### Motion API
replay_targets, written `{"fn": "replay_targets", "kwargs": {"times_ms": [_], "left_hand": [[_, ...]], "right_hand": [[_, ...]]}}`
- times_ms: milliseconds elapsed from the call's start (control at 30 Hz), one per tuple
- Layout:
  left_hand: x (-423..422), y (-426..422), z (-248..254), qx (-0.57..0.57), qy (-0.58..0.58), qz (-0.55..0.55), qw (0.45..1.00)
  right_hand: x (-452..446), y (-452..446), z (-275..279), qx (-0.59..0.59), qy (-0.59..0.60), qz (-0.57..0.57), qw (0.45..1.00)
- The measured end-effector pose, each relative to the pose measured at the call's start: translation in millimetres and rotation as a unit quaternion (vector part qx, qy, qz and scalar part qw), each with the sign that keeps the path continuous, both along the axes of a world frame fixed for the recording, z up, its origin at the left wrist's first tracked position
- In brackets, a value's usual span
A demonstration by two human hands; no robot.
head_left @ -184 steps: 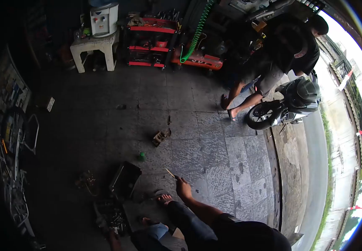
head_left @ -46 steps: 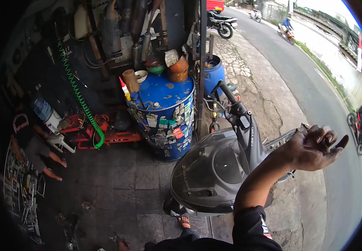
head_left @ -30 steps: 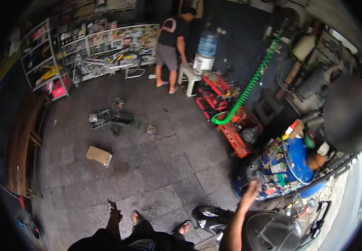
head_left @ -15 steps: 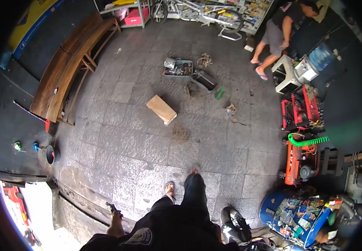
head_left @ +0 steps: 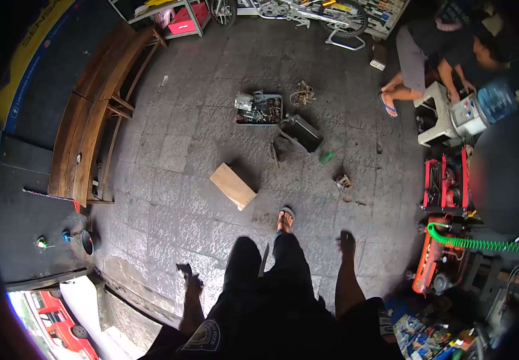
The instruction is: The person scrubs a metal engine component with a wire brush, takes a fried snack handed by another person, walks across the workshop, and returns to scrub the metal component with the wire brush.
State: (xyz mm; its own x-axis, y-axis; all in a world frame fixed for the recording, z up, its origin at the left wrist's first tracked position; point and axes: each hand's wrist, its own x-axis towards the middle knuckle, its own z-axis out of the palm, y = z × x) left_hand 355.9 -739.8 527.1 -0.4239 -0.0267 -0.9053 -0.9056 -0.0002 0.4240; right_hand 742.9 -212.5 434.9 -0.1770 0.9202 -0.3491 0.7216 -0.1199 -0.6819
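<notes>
My left hand [head_left: 193, 283] hangs low at the left of my body, closed round a small dark object [head_left: 184, 268] that I cannot identify. On the other side, my right hand [head_left: 347, 242] hangs over the floor with its fingers curled; a small dark shape shows at the fingers, too unclear to name. Between and beyond my hands are my legs and one sandalled foot [head_left: 285, 219]. A cardboard box [head_left: 234, 185] lies on the tiles ahead. Farther off are a tray of metal parts [head_left: 261, 109], a black bin [head_left: 301, 133] and a green item [head_left: 327, 157].
Along the left stands a wooden bench [head_left: 94, 114]. A person [head_left: 430, 54] bends by the white stool [head_left: 438, 115] and water dispenser [head_left: 469, 116] at upper right. Below are a red tool cart [head_left: 447, 180] and an orange compressor [head_left: 435, 255]. A metal part [head_left: 343, 182] lies on the floor.
The view has swung from the street and motorcycle to the workshop floor. My right hand, raised earlier, now hangs at my side. The other person has bent down beside the stool.
</notes>
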Motion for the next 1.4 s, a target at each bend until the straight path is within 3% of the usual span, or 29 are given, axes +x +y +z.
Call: {"fn": "replay_targets", "kwargs": {"times_ms": [33, 67, 100, 233, 300, 333, 400, 467, 500, 533, 567, 600, 667, 733, 867, 900, 967, 1000, 1067, 1133, 1267, 1400], "left_hand": [[-23.9, 20.8, -1.5, 0.027, 0.016, 0.010, 0.999], [-55.8, 52.6, 8.8, -0.038, -0.027, -0.072, 0.996], [-71.6, 88.4, 26.9, -0.020, 0.031, -0.025, 0.999], [-151.0, 199.2, 75.0, -0.027, 0.172, -0.077, 0.982], [-193.6, 254.3, 94.3, -0.040, 0.161, -0.098, 0.981], [-212.3, 270.9, 93.4, -0.039, 0.175, -0.118, 0.977], [-250.6, 319.4, 92.1, -0.033, 0.171, -0.148, 0.973], [-282.7, 372.1, 79.8, -0.027, 0.160, -0.184, 0.969], [-298.2, 404.7, 66.6, -0.052, 0.174, -0.236, 0.955], [-312.6, 428.2, 55.4, -0.081, 0.185, -0.290, 0.936], [-330.0, 451.0, 28.3, -0.092, 0.172, -0.344, 0.918], [-344.7, 483.2, 12.4, -0.123, 0.175, -0.427, 0.879], [-365.9, 560.0, -18.5, -0.145, 0.155, -0.479, 0.852], [-385.0, 600.1, -70.4, -0.069, 0.123, -0.507, 0.850], [-385.4, 660.3, -151.8, -0.026, 0.041, -0.550, 0.834], [-387.3, 661.3, -189.7, -0.010, 0.032, -0.566, 0.824], [-389.3, 675.0, -247.3, 0.014, 0.022, -0.586, 0.810], [-390.5, 695.0, -256.6, 0.023, 0.009, -0.612, 0.790], [-396.7, 697.4, -304.3, 0.028, -0.007, -0.671, 0.741], [-395.6, 707.6, -337.6, 0.002, 0.055, -0.715, 0.697], [-393.5, 731.7, -364.4, 0.045, 0.023, -0.741, 0.669], [-380.8, 743.4, -403.3, 0.135, 0.015, -0.711, 0.690]], "right_hand": [[-78.6, 42.5, 114.3, -0.141, 0.031, -0.089, 0.985], [-122.5, 75.3, 150.0, -0.125, 0.095, -0.093, 0.983], [-157.8, 102.7, 176.4, -0.082, 0.132, -0.058, 0.986], [-231.1, 153.8, 208.2, 0.023, 0.231, 0.050, 0.971], [-245.2, 164.9, 196.5, -0.040, 0.158, 0.041, 0.986], [-246.8, 163.6, 182.4, -0.104, 0.086, 0.038, 0.990], [-217.9, 144.5, 78.0, -0.134, 0.004, -0.001, 0.991], [-200.2, 114.2, 52.4, -0.171, -0.219, -0.004, 0.961], [-186.8, 96.0, 50.6, -0.205, -0.213, -0.034, 0.955], [-139.9, 54.5, -13.5, -0.107, -0.188, 0.063, 0.974], [-121.9, 21.3, -49.9, -0.131, -0.126, -0.111, 0.977], [-142.5, 17.9, -21.7, -0.113, -0.217, -0.159, 0.956], [-160.0, 15.6, -32.4, -0.202, -0.294, -0.226, 0.906], [-198.5, 38.5, -37.1, -0.255, -0.350, -0.191, 0.881], [-308.9, 112.1, -123.3, -0.233, -0.271, -0.116, 0.927], [-344.4, 130.2, -145.1, -0.146, -0.194, -0.069, 0.968], [-400.6, 157.2, -212.5, -0.184, -0.081, -0.051, 0.978], [-439.5, 184.2, -214.5, -0.193, -0.110, 0.019, 0.975], [-467.1, 185.2, -269.0, -0.092, -0.121, 0.111, 0.982], [-490.5, 191.7, -294.1, -0.052, -0.188, 0.174, 0.965], [-485.8, 181.3, -358.4, 0.011, -0.209, 0.278, 0.937], [-465.7, 168.2, -394.3, -0.021, -0.129, 0.268, 0.954]]}}
